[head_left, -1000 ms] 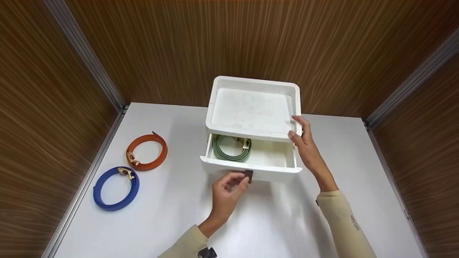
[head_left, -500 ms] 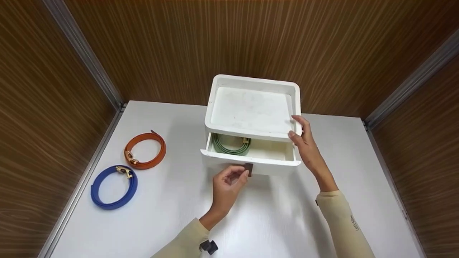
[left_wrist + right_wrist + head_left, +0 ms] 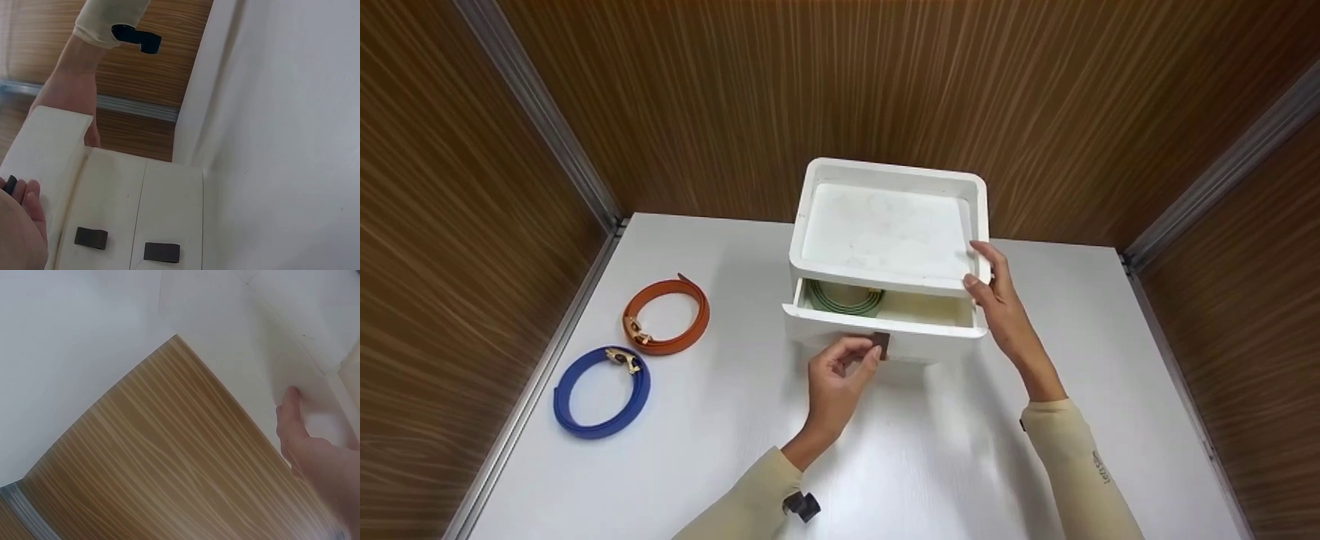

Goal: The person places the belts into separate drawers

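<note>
A small white drawer cabinet (image 3: 891,276) stands at the back of the table, its top drawer (image 3: 825,321) partly pulled out. Inside the drawer lies a coiled green belt (image 3: 840,306), its back part hidden under the cabinet's top. My left hand (image 3: 836,382) pinches the dark pull tab (image 3: 880,343) on the drawer's front; the left wrist view shows these fingers (image 3: 31,194) around the tab. My right hand (image 3: 1003,307) holds the cabinet's front right top corner, thumb on the rim and a finger over the edge. In the right wrist view, a finger (image 3: 291,405) lies against the cabinet's side.
On the left of the white table (image 3: 720,450) lie a coiled orange belt (image 3: 701,322) and a coiled blue belt (image 3: 570,397), both with gold buckles. Two lower drawers carry dark tabs (image 3: 91,238). Wood-grain panels (image 3: 765,97) wall the table in.
My left hand has pushed the top drawer further into the cabinet, so less of the green belt shows. The right hand keeps its hold on the corner.
</note>
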